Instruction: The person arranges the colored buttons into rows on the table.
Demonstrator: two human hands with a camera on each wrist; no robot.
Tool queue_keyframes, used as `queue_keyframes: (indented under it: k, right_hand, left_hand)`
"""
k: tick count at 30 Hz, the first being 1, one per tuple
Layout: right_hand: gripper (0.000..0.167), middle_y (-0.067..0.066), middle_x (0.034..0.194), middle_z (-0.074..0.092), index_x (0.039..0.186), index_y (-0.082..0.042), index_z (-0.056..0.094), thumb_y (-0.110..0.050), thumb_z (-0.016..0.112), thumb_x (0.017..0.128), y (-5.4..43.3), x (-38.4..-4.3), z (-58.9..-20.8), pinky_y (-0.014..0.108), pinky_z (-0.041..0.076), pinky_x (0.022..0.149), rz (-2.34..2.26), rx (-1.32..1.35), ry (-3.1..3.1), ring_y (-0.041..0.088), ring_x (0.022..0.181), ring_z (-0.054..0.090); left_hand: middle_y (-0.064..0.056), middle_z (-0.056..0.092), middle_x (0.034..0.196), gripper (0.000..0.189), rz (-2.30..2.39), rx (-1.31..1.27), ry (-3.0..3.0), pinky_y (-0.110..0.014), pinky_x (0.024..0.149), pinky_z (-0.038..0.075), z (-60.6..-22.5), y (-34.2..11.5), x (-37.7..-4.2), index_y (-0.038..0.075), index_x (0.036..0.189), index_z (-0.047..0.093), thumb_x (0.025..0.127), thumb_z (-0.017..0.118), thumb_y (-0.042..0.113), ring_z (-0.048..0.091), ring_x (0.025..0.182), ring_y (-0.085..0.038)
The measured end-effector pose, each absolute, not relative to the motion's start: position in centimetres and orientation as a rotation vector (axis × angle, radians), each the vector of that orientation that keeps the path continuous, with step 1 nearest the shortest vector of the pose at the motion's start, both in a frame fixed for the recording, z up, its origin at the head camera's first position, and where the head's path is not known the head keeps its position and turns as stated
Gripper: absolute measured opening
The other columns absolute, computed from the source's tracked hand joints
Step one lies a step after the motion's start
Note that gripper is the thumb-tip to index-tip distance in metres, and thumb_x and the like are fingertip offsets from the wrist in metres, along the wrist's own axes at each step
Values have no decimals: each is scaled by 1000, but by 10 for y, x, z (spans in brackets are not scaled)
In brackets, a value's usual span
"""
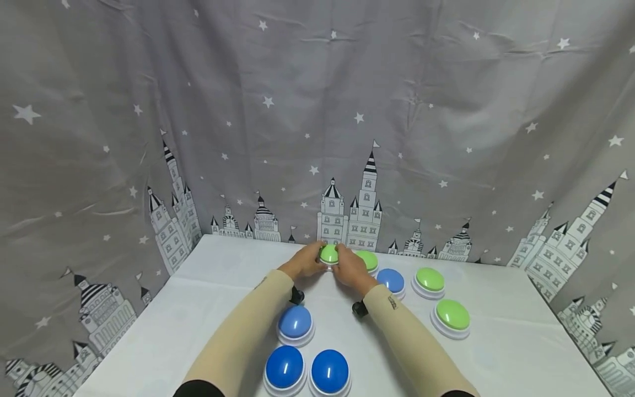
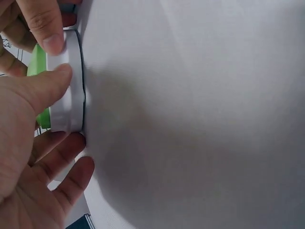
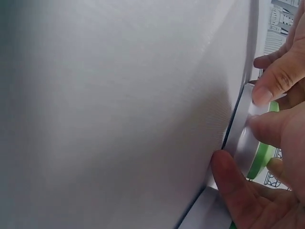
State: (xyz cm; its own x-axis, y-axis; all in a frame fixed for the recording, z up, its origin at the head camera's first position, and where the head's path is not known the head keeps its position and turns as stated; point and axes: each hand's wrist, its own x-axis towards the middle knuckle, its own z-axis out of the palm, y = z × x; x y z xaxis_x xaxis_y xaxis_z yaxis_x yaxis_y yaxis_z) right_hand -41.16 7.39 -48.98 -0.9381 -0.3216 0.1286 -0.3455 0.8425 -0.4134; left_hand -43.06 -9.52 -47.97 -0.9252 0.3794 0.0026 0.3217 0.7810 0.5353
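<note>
Both hands hold one round push button (image 1: pixel 329 253) with a green dome and a white base, near the far side of the table. My left hand (image 1: pixel 305 262) grips its left side, and my right hand (image 1: pixel 353 270) grips its right. In the left wrist view both thumbs press against the white base (image 2: pixel 71 112), with other fingers around the rim. The right wrist view shows the base (image 3: pixel 237 131) down at the white cloth, a fingertip low beside it. Just right of the right hand stands a second green button (image 1: pixel 367 259), partly hidden by that hand.
A blue button (image 1: pixel 391 280) and two more green buttons (image 1: pixel 430 279) (image 1: pixel 453 315) stand to the right. Nearer, between the forearms, are three blue buttons (image 1: pixel 295 321) (image 1: pixel 285 366) (image 1: pixel 329 371). Behind the white table (image 1: pixel 506 320) hangs a grey curtain (image 1: pixel 297 82) with stars and castles.
</note>
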Motion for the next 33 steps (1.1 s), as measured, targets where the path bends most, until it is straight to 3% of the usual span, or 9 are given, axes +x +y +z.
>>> queue_keyframes:
  k: [12, 19, 25, 33]
  right_hand:
    - [54, 14, 125, 61, 133, -3, 49, -22, 74, 89, 89, -398, -475, 40, 47, 99, 804, 615, -2851, 27, 114, 59]
    - [56, 16, 129, 59, 134, -2, 50, -22, 76, 88, 94, -378, -470, 41, 46, 101, 887, 676, -2823, 29, 118, 57]
    - [57, 15, 130, 59, 134, -3, 51, -24, 76, 88, 101, -360, -471, 42, 44, 104, 899, 727, -2785, 29, 122, 55]
    - [55, 10, 126, 61, 132, -6, 53, -29, 77, 88, 106, -333, -468, 38, 49, 97, 873, 825, -2746, 23, 115, 59]
  left_hand:
    - [-11, 55, 137, 65, 734, 654, 2921, -43, 107, 40, -458, -96, -417, 7, 141, 48, 86, 78, 23, 52, 125, -27]
    - [-9, 62, 124, 61, 792, 748, 2904, -41, 99, 46, -453, -105, -399, 5, 133, 53, 82, 82, 22, 58, 113, -24]
    - [-10, 62, 124, 65, 717, 818, 2916, -40, 100, 45, -450, -105, -382, 2, 133, 53, 81, 82, 26, 58, 113, -23]
    - [-6, 62, 123, 63, 765, 813, 2909, -35, 95, 49, -449, -108, -349, 5, 133, 55, 82, 82, 29, 59, 109, -18]
